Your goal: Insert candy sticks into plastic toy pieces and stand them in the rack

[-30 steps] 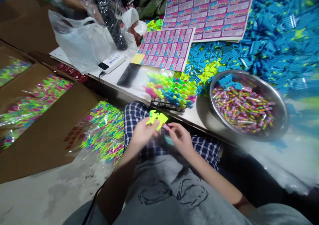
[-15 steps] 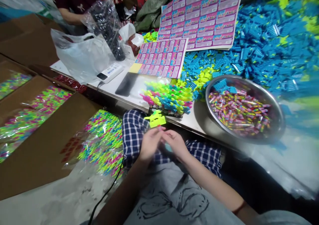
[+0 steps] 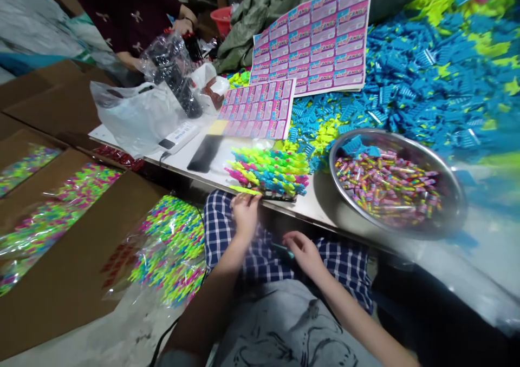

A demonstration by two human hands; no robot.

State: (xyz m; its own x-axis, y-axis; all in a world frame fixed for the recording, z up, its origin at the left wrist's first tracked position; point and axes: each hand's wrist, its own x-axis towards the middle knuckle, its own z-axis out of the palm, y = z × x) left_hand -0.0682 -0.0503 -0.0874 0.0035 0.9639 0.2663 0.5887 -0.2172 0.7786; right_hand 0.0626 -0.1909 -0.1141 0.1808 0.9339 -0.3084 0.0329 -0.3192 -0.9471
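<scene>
At the table's front edge my left hand (image 3: 245,215) pinches a thin neon-yellow plastic toy piece (image 3: 242,190), seen nearly edge-on. It is beside a neat stack of yellow, green, blue and pink toy pieces (image 3: 270,169) in a dark holder. Over my lap, lower and apart from the left, my right hand (image 3: 304,250) has loosely bent fingers with nothing visible in them. A pale teal item (image 3: 283,249) lies by its fingertips, partly hidden; I cannot make out what it is.
On the right stand a metal bowl (image 3: 455,194) of small wrapped candies and a heap of blue plastic pieces (image 3: 418,69). Printed label sheets (image 3: 312,37) lean behind the stack. Cardboard boxes (image 3: 77,242) and bagged toys (image 3: 173,245) are left. A person (image 3: 125,18) sits across.
My hands, together over my lap before, have separated. The left moved up to the stack with the yellow toy piece, now turned edge-on; the right drew slightly down and to the right.
</scene>
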